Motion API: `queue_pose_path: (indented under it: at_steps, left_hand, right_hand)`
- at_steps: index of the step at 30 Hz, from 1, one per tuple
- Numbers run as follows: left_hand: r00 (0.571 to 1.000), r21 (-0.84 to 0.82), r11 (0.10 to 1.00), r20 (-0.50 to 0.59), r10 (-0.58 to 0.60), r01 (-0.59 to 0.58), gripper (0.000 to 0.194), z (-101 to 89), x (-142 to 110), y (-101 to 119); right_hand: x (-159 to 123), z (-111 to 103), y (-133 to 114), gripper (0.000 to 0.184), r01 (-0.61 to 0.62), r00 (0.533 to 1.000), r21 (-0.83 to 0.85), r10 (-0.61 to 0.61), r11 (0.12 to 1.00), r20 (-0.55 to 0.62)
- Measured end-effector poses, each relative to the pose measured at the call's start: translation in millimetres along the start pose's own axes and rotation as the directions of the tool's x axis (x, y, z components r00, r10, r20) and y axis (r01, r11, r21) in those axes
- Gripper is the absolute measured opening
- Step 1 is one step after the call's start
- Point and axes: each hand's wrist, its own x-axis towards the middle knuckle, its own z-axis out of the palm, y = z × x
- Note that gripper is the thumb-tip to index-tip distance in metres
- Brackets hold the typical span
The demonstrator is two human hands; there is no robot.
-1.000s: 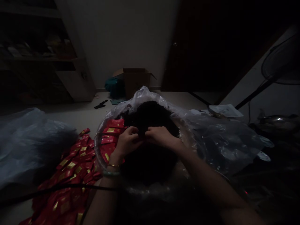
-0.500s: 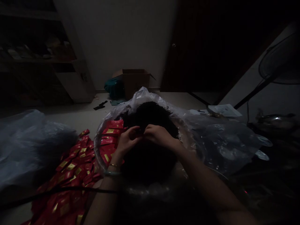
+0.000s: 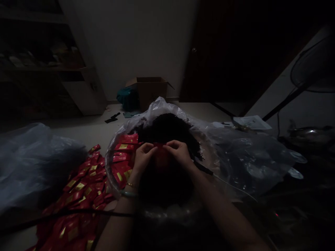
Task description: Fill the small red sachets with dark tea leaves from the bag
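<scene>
Both hands pinch a red packet (image 3: pixel 161 158) by its upper corners, above a dark heap. My left hand (image 3: pixel 143 157) grips the left corner between thumb and fingers; my right hand (image 3: pixel 178 152) does the same at the right corner. Beneath and behind is a mound of dark loose leaf-like stuff (image 3: pixel 171 127) in a round container lined with clear plastic (image 3: pixel 112 143). Several red packets with gold labels (image 3: pixel 123 146) lie inside the container at its left. A dark stick-like thing with a pale cord (image 3: pixel 205 168) shows beside my right wrist. The packet's lower part is lost in shadow.
A pile of red packets (image 3: pixel 78 195) spreads on the floor at left, beside a large plastic bag (image 3: pixel 36 164). Another clear bag (image 3: pixel 251 157) lies at right. Behind stand an open cardboard box (image 3: pixel 151 92) and a fan (image 3: pixel 312 66). The room is dim.
My hands have moved apart from close together, and the red packet now shows stretched between them. The dark stick-like thing and its pale cord have come into sight near my right wrist.
</scene>
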Motion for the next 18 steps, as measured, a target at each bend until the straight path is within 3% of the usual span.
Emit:
queue_pose_path:
  at_steps: [7,12,18]
  left_hand:
    - [0.995,-0.014,1.000,-0.094,0.021,-0.022,0.027,0.7,2.8,-8.6]
    - [0.990,0.018,0.994,-0.093,0.107,-0.106,0.023,5.1,2.2,-11.4]
    - [0.982,0.058,0.986,-0.095,0.164,-0.159,0.020,9.5,2.1,-16.6]
  right_hand:
    - [-1.5,3.3,6.5,0.032,-0.018,1.000,0.023,0.018,1.000,-0.008]
    - [-3.4,5.3,10.8,0.029,-0.064,0.994,0.017,0.065,0.998,-0.087]
    - [-4.7,8.9,17.5,0.025,-0.025,0.993,0.122,0.038,0.992,-0.112]
